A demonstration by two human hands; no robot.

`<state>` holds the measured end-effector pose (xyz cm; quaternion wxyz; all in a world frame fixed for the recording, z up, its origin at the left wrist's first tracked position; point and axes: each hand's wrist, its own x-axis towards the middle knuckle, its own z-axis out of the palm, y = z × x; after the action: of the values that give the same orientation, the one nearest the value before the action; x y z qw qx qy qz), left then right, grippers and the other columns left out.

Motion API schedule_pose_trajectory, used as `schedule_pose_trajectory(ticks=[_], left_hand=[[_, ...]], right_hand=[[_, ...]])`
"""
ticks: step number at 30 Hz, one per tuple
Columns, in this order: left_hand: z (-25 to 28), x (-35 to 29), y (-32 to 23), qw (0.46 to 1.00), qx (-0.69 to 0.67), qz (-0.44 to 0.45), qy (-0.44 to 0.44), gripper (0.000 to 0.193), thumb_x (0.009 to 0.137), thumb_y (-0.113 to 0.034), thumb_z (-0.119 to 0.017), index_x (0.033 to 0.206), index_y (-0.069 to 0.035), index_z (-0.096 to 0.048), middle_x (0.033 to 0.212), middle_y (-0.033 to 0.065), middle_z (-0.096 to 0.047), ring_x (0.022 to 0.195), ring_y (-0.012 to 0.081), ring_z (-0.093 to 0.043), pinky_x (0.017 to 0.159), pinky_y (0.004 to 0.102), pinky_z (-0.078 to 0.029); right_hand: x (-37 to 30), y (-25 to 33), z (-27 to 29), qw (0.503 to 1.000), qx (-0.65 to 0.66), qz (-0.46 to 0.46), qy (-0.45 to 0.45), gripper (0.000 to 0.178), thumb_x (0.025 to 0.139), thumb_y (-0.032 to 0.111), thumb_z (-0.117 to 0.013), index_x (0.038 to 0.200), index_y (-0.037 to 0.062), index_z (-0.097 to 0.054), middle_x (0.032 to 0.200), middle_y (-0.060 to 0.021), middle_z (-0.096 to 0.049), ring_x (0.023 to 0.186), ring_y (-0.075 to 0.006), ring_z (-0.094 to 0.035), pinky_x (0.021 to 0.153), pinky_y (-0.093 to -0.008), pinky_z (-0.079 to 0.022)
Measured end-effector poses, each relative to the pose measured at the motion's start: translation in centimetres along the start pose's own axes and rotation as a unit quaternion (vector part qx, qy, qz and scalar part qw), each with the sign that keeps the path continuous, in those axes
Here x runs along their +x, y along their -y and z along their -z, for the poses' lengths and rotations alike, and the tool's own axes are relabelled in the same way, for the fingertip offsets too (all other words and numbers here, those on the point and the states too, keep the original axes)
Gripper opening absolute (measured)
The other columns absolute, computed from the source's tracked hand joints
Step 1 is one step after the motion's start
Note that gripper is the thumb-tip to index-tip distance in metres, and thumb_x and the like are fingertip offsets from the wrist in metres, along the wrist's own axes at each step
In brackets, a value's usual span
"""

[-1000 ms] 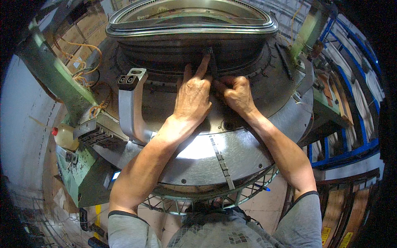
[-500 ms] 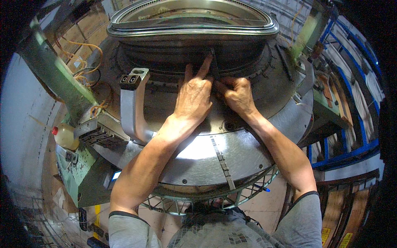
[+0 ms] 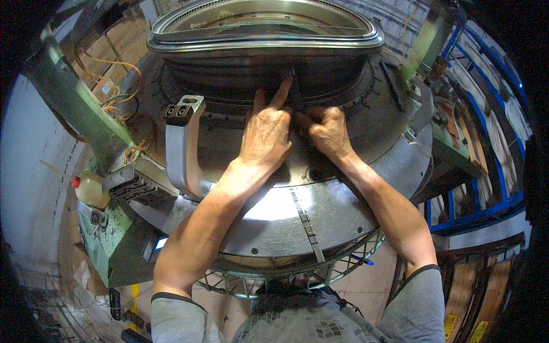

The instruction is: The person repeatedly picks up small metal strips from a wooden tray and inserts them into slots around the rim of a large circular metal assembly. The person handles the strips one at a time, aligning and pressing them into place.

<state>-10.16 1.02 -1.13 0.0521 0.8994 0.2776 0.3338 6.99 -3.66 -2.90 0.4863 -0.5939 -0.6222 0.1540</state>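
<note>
Both my hands work at the dark cylinder wall [image 3: 223, 71] of a large round knitting machine. My left hand [image 3: 266, 134] has its fingers spread, the index finger stretched up against a narrow dark strip [image 3: 295, 91] on that wall. Its thumb is hidden. Just right of it, my right hand [image 3: 330, 131] is closed, fingertips pinched near the strip's lower end; what they hold is too dark to make out. Below the hands, a thin segmented metal strip [image 3: 305, 220] lies across the shiny metal ring [image 3: 343, 214].
A curved metal bracket [image 3: 184, 148] rises left of my left forearm. Green machine posts [image 3: 86, 103] flank the cylinder. A plastic bottle with a red cap [image 3: 91, 190] sits at the left. Blue racks [image 3: 480, 197] stand at the right, and a lattice ring [image 3: 343, 266] runs below the metal ring.
My left index fingertip has shifted slightly along the dark strip, and the strip looks less distinct. The right hand stays nearly in place, still pinched.
</note>
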Motion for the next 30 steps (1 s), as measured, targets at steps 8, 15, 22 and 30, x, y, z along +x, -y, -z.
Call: schedule_pose_trajectory(ticks=[8, 15, 22, 30], left_hand=[[-0.34, -0.04, 0.45, 1.000, 0.004, -0.002, 0.005, 0.037, 0.060, 0.004, -0.074, 0.096, 0.009, -0.071, 0.161, 0.0135, -0.032, 0.123, 0.0634, -0.046, 0.095, 0.0542, -0.055], [-0.14, 0.06, 0.36, 0.999, 0.016, 0.011, 0.038, 0.033, 0.061, 0.005, -0.073, 0.094, 0.010, -0.071, 0.162, 0.0128, -0.032, 0.124, 0.0643, -0.045, 0.094, 0.0576, -0.055], [-0.22, 0.20, 0.08, 0.999, 0.031, 0.004, 0.017, 0.033, 0.062, 0.005, -0.072, 0.095, 0.010, -0.072, 0.160, 0.0124, -0.034, 0.124, 0.0624, -0.046, 0.091, 0.0575, -0.056], [-0.23, 0.28, 0.39, 0.999, 0.034, -0.034, -0.008, 0.027, 0.063, 0.000, -0.069, 0.088, 0.010, -0.069, 0.153, 0.0232, -0.040, 0.103, 0.0510, -0.060, 0.109, 0.0560, -0.040]], right_hand=[[-0.04, 0.03, -0.03, 1.000, -0.010, -0.006, 0.001, 0.022, 0.082, 0.015, -0.061, 0.088, -0.0030, -0.073, 0.068, -0.0229, -0.067, 0.056, -0.0158, -0.053, 0.057, -0.0383, -0.048], [-0.22, 0.73, 0.08, 1.000, -0.005, -0.022, 0.000, 0.022, 0.084, 0.017, -0.064, 0.088, -0.0024, -0.073, 0.068, -0.0225, -0.067, 0.057, -0.0154, -0.054, 0.057, -0.0381, -0.048], [-0.11, 0.59, -0.04, 0.999, -0.016, -0.031, -0.010, 0.021, 0.080, 0.013, -0.061, 0.089, -0.0026, -0.073, 0.069, -0.0252, -0.066, 0.058, -0.0166, -0.056, 0.058, -0.0392, -0.049], [-0.13, 0.43, -0.17, 1.000, -0.015, -0.010, -0.020, 0.021, 0.077, 0.012, -0.060, 0.086, -0.0034, -0.072, 0.070, -0.0262, -0.065, 0.058, -0.0162, -0.055, 0.058, -0.0398, -0.049]])
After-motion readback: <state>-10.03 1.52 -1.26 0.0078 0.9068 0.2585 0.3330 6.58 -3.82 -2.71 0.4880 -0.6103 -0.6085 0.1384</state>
